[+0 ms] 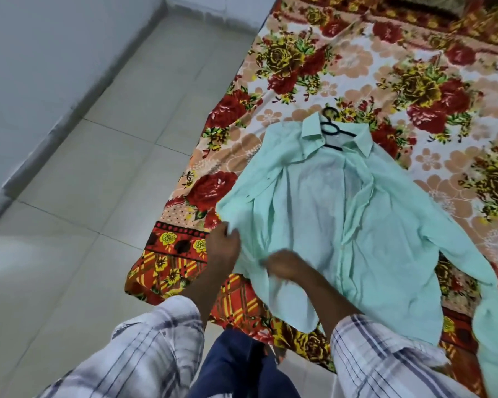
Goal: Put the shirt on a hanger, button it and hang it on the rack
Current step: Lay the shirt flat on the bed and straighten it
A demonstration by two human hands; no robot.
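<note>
Pale tile floor [84, 196] fills the left of the view, with a grey wall [41, 53] along its far side.

Floral sheet [357, 67], red and yellow roses on cream, covers the right half. Its near corner hangs toward the floor.

Mint shirt [342, 225] lies flat on the sheet, front up, collar away from you and hem toward you. The front panels part at the neck. One long sleeve runs out to the lower right, toward the frame edge. The hem drapes over the sheet's near edge.

Your plaid cuffs [385, 349] and blue trousers [242, 369] sit at the bottom of the view.

Left hand [223, 245]: at the shirt's left edge, low on the side. Fingers curl round a fold of cloth and grip it.

Right hand [283, 264]: on the lower front, just beside the left. Fingers bend down into bunched cloth. Motion blur, so you cannot tell whether they pinch it.

Black hanger [334, 133]: inside the shirt at the neck, with bars showing between the collar points. The hook lies on the sheet just past the collar.
</note>
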